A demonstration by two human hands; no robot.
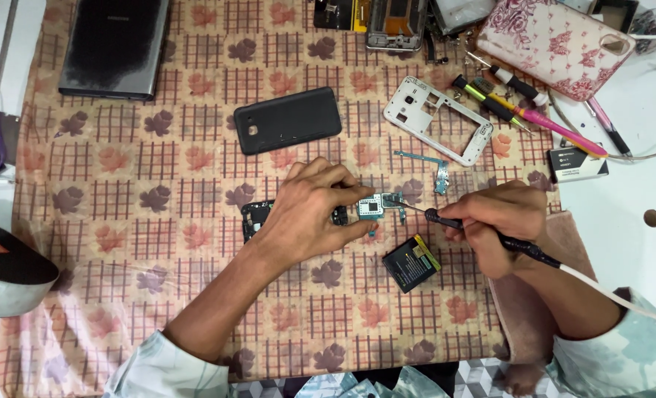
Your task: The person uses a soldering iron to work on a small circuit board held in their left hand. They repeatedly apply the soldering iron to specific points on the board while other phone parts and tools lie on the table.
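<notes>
Green circuit board (376,206) sits pinched in the left hand (309,214). Right hand (494,221) (grip closed round a soldering iron (483,232)) touches it; steadiness matters next.

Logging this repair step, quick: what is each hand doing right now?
Left hand: closed on the circuit board, pinning it over the opened phone.
Right hand: closed around a black corded tool, tip at the board.

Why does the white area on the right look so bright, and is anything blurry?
Head view: the white tabletop is washed out by strong light, nearly featureless; the patterned leaf-print cloth is evenly lit with soft shadows under the left hand and right hand; the small green circuit board stays sharp, edges slightly softer.
</notes>
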